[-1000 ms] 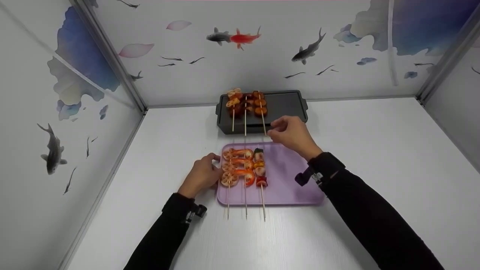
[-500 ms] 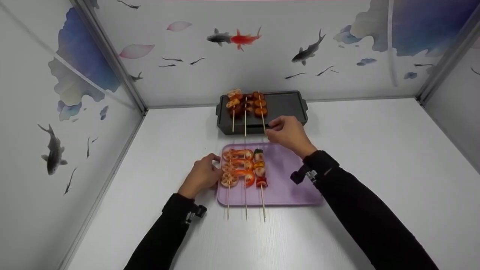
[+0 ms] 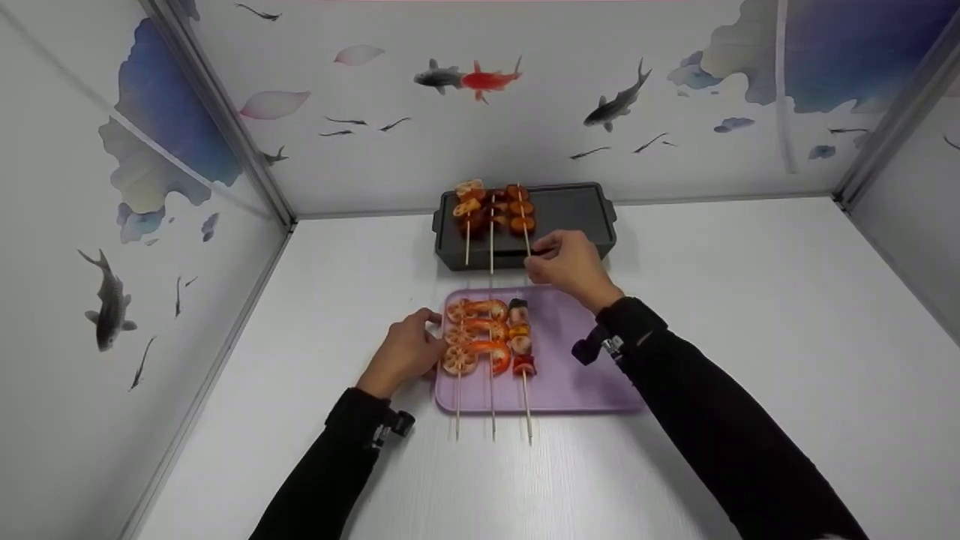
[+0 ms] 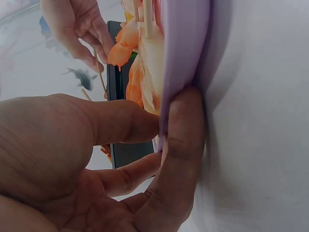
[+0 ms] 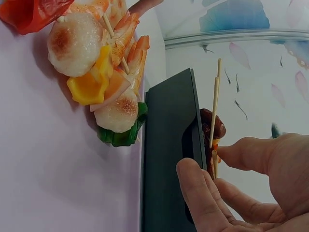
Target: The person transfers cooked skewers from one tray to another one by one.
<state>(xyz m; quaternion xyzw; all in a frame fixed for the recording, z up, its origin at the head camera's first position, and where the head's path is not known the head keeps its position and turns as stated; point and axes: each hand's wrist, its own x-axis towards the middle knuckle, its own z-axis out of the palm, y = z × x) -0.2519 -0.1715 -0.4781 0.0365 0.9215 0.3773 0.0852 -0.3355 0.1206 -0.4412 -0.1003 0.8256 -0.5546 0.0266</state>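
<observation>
My left hand [image 3: 405, 349] grips the left edge of a purple tray [image 3: 577, 386]. In the left wrist view its thumb is at the rim and a finger lies under the edge. My right hand [image 3: 574, 266] pinches the stick end of a skewer [image 3: 522, 206] with round brown slices, the rightmost on a dark grill pan [image 3: 574, 214]; its fingertips partly hide the stick. On the tray lie a lotus root skewer [image 3: 459, 360], a shrimp skewer [image 3: 491, 356] and a mixed vegetable-and-ball skewer [image 3: 520, 345], their sticks jutting over the near edge.
Two more skewers rest left on the pan, one with lotus slices [image 3: 466, 208] and one with dark brown pieces [image 3: 493, 206]. Behind the pan rises a white wall [image 3: 337, 172] printed with fish. The white table [image 3: 720, 300] lies around the tray.
My right hand has shifted slightly left and its fingers have closed on the stick end of the rightmost skewer on the pan. My left hand has stayed at the tray edge.
</observation>
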